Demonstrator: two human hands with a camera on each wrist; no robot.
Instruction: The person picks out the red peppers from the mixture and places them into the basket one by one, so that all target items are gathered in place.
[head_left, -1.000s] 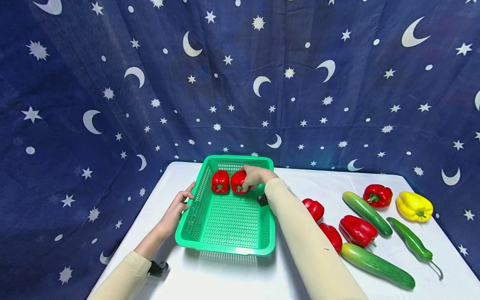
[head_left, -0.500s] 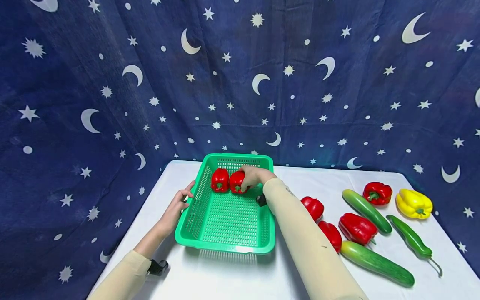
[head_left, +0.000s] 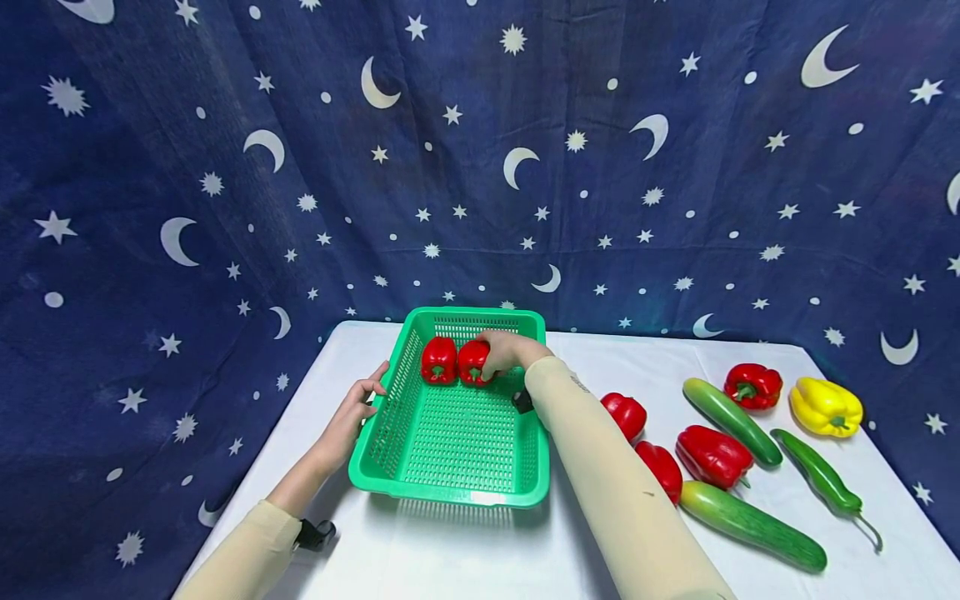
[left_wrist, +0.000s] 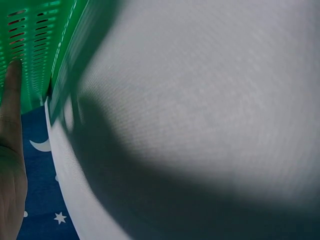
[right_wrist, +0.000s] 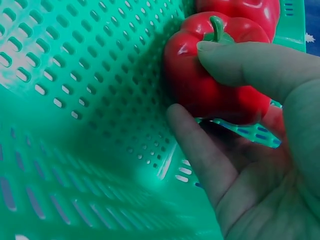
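Observation:
The person's right hand (head_left: 507,351) reaches into the green plastic basket (head_left: 472,498) and holds a red bell pepper (head_left: 471,364). In the right wrist view, its thumb (right_wrist: 235,62) lies across the bell pepper (right_wrist: 200,87) beside the green stem. A second red bell pepper (head_left: 438,361) sits close against the first, in the basket's far left part. The left hand (head_left: 351,421) rests at the basket's left rim with fingers extended. In the left wrist view, one straight finger (left_wrist: 12,95) touches the perforated green wall (left_wrist: 37,50).
On the white table's right side lie more red bell peppers (head_left: 714,457), a yellow bell pepper (head_left: 827,407), two cucumber-like green vegetables (head_left: 757,527) and a long green chili pepper (head_left: 817,473). A dark blue curtain (head_left: 480,208) with moons and stars hangs behind.
The held bell pepper has shifted slightly left, closer to the other one in the basket. The left hand stays at the rim, and the head view has moved a little.

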